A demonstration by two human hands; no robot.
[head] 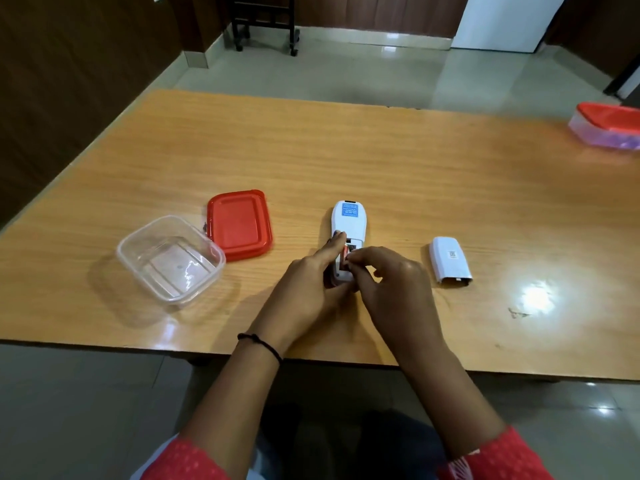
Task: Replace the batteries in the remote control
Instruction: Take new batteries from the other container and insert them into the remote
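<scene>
1. Remote control (pixel 348 221) lies back-up on the table (pixel 346 150), its far end poking out beyond the grip. It is probably light, stiff plastic that skids unless braced.
2. Left hand (pixel 304 289) clasps its near end.
3. Right hand (pixel 394 282) pinches a battery (pixel 345 255) at the open bay. It looks smooth, so best taken mid-barrel.

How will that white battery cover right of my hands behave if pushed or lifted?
The battery cover looks thin and hollow, so probably light and slightly flexible. It lies curved side up on the glossy table, so a push would likely slide it.
</scene>
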